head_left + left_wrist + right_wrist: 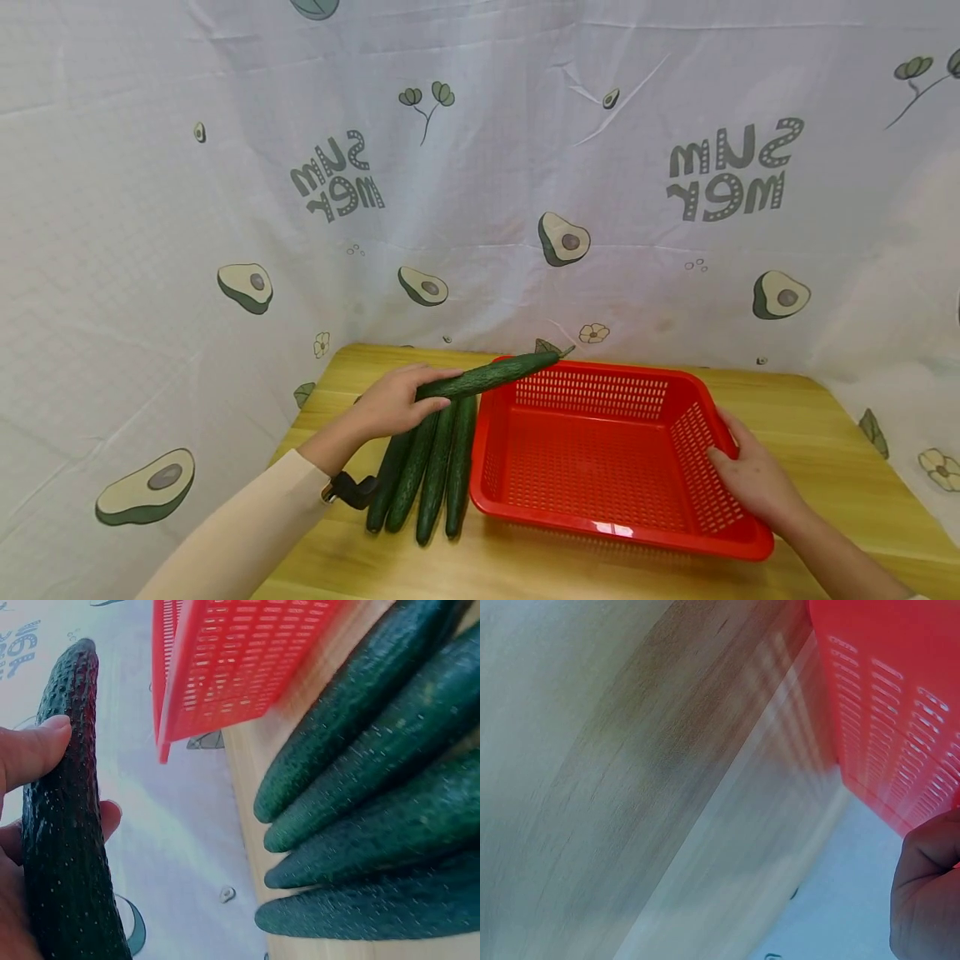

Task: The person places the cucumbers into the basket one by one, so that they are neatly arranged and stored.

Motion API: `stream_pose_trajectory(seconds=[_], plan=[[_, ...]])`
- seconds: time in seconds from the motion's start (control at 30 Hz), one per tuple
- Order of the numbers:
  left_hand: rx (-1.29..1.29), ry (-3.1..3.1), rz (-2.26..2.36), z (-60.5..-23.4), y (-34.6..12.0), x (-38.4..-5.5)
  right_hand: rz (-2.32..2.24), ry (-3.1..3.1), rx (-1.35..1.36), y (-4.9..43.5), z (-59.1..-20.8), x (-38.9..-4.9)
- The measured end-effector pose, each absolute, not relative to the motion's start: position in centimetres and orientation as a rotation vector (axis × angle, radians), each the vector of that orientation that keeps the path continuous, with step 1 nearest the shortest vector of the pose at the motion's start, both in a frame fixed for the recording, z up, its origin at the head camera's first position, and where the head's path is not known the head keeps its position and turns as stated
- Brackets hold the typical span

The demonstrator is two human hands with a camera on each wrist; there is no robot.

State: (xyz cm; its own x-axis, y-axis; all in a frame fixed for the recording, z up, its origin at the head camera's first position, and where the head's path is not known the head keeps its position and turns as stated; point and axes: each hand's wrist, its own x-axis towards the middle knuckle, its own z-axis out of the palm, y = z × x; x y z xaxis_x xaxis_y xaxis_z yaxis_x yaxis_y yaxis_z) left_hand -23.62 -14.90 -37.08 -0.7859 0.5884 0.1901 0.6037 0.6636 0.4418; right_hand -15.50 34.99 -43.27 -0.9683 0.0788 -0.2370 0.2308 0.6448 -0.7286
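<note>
My left hand (397, 402) grips a dark green cucumber (495, 375) near one end, thumb and fingers on opposite sides of it. The cucumber is raised, its stem end pointing right over the far left corner of a red plastic basket (592, 450). In the left wrist view the bumpy cucumber (67, 817) stands upright in the hand. Below the left hand several more cucumbers (431, 475) lie side by side on the table, left of the basket. My right hand (757, 479) grips the basket's right rim, thumb on the inside. The basket floor shows bare mesh.
The wooden table (795, 408) ends at the back against a white curtain (480, 167) printed with avocados and lettering. The basket's slotted wall (885, 705) rises beside the right hand. A dark band (352, 490) sits on the left wrist.
</note>
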Motion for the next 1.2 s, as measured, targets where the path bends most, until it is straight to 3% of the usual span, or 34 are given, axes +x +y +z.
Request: stream_pose_trajectory(seconds=[1.2], plan=[[-1.236, -2.919, -0.258, -37.0, -4.3, -28.8, -1.237, 2.695, 0.262, 34.6, -43.4, -14.9]])
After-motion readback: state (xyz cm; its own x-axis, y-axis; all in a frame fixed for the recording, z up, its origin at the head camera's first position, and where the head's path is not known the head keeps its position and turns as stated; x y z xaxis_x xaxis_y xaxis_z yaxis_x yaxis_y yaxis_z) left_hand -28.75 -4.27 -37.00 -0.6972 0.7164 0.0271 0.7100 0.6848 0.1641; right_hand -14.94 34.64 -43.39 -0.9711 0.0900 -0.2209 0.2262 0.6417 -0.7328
